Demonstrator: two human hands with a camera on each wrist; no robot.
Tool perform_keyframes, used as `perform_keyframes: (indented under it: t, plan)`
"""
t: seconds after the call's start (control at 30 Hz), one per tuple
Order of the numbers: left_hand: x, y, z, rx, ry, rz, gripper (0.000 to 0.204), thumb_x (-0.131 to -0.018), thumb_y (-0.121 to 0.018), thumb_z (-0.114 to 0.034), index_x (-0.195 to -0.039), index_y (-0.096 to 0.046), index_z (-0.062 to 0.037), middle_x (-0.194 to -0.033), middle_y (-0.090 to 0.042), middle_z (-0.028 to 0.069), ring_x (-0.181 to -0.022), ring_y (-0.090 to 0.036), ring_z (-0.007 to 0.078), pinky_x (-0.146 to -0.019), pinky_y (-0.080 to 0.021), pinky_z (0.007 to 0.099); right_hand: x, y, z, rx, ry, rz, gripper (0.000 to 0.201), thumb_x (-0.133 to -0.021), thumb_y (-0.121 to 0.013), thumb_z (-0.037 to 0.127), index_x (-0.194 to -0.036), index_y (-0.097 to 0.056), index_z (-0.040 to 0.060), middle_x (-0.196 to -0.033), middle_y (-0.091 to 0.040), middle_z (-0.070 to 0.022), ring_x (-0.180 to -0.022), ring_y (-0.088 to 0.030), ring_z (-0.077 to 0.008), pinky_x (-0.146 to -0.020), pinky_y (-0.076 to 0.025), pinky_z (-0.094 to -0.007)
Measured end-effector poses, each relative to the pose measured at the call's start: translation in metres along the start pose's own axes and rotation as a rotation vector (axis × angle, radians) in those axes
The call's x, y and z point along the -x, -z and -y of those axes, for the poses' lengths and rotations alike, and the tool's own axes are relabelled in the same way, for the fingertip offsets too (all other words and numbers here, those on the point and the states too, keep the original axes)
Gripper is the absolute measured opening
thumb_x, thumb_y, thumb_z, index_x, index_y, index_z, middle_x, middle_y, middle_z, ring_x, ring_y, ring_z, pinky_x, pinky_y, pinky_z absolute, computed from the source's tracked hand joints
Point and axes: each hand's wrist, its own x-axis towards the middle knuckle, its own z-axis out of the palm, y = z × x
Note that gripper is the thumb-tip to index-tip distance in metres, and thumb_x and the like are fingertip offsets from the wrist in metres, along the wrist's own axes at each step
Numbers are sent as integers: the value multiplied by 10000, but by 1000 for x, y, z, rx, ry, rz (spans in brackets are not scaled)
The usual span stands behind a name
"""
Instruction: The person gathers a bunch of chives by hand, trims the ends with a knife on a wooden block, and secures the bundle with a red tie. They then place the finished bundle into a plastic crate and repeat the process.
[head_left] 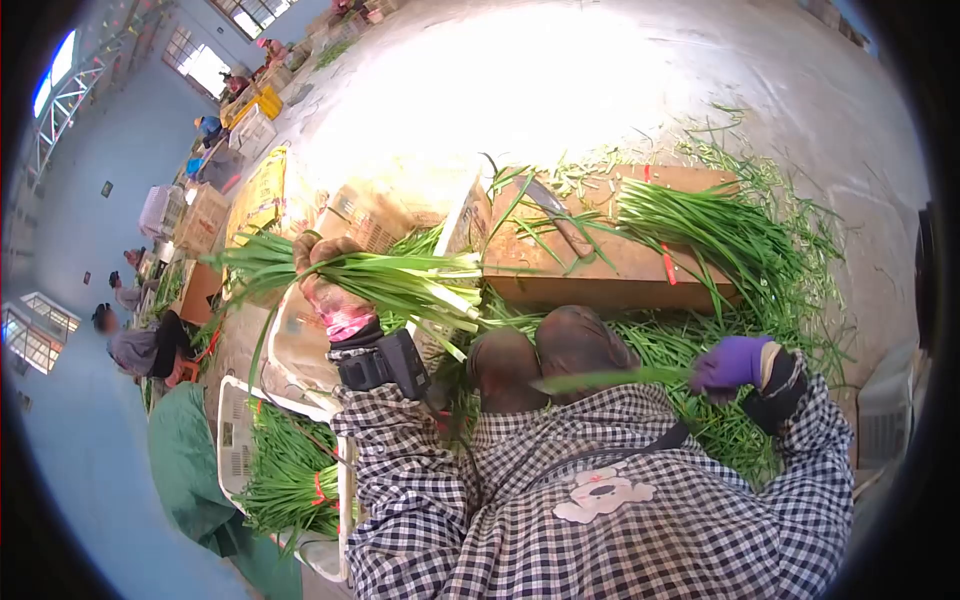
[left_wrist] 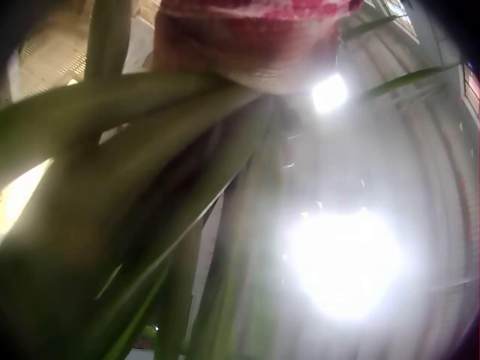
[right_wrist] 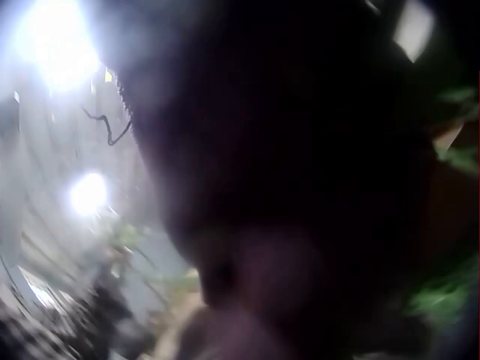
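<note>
In the head view my left hand [head_left: 322, 288], in a soiled glove with a pink cuff, grips a bunch of long green stalks with white ends [head_left: 410, 280]. The white ends point right, and the leaves fan out to the left. Broad green leaves [left_wrist: 150, 142] from that bunch fill much of the left wrist view. My right hand [head_left: 730, 365], in a purple glove, holds a long green leaf [head_left: 615, 379] that is blurred and crosses in front of my knees. The right wrist view is mostly dark and blurred.
A wooden block [head_left: 540, 290] stands before my knees, bearing a knife [head_left: 555, 215] and a pile of green stalks [head_left: 680, 215]. At lower left, a white crate [head_left: 235, 440] contains bundles tied with red bands. Loose trimmings [head_left: 590, 180] lie beyond the block. Several people sit far left.
</note>
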Motion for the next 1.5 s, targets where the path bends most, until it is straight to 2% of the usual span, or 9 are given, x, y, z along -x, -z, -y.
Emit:
perform_keyframes:
  t: [0.1, 0.3, 0.57, 0.7, 0.83, 1.2, 1.3, 1.37, 1.5]
  plan:
    - [3, -4, 9, 5, 64, 63, 158, -888, -511, -231, -771, -537, -128, -545, -482, -28, -480, -493, 110, -563, -510, 286, 0, -3, -11, 361, -208, -132, 779, -641, -655, 578, -1186, -517, 39, -1111, -562, -220, -1051, -542, -317, -917, -411, -411]
    - [29, -34, 45, 133, 363, 148, 250, -923, -442, -308, -728, -486, -160, -515, -295, -73, -480, -361, 74, -547, -453, 262, -4, 49, 147, -87, 1021, -1217, 688, -731, -696, 308, -1307, -403, 73, -1175, -533, -182, -1049, -549, -283, -886, -438, -354]
    - [-25, 114, -26, 91, -190, 130, 187, -785, -509, -132, -651, -391, -189, -539, -307, -96, -484, -349, 67, -525, -361, 242, -50, 45, 116, 105, 902, -751, 225, -837, -538, 322, -731, -571, 126, -644, -546, -111, -563, -566, -277, -519, -446, -353]
    - [16, 78, -61, 62, -17, 249, 217, -863, -438, -149, -651, -393, -155, -560, -369, -86, -515, -385, 56, -578, -419, 262, -95, 29, 16, 570, -80, -535, 229, -802, -517, 247, -988, -630, 178, -985, -612, -97, -852, -603, -298, -722, -483, -420]
    - [7, 131, -44, -1031, -463, -310, 112, -826, -443, -42, -912, -501, -85, -611, -408, -40, -556, -411, 73, -558, -435, 255, -134, 50, 27, 39, 357, -442, 243, -762, -575, 315, -897, -628, 121, -813, -609, -125, -768, -600, -309, -670, -470, -386]
    - [12, 133, -21, -1521, -480, -412, 111, -739, -415, 39, -777, -471, -49, -621, -496, 53, -581, -535, 240, -715, -491, 419, -319, 19, 61, -55, 507, -310, 670, -739, -608, 378, -1285, -408, 45, -1231, -470, -219, -1118, -475, -357, -945, -385, -399]
    - [8, 128, -20, -399, 87, -224, 147, -910, -422, -175, -885, -504, -56, -543, -400, -40, -419, -358, 92, -534, -405, 279, -362, 8, 69, -56, 523, -180, 785, -709, -644, 403, -1330, -341, 31, -1297, -408, -259, -1184, -429, -361, -990, -351, -400]
    - [9, 118, -8, -554, -70, -652, 305, -958, -337, -307, -976, -505, -53, -528, -358, -78, -389, -264, 53, -483, -327, 241, -386, 0, 80, -30, 594, -182, 794, -701, -654, 361, -1330, -324, 5, -1269, -434, -255, -1187, -423, -351, -1002, -332, -392]
    - [5, 135, -9, -278, 171, -178, 330, -959, -292, -295, -1000, -499, -41, -536, -366, -77, -407, -297, 51, -517, -345, 249, -410, 2, 114, 73, 611, -167, 832, -681, -686, 306, -1345, -291, -3, -1283, -426, -251, -1202, -414, -343, -1021, -320, -383]
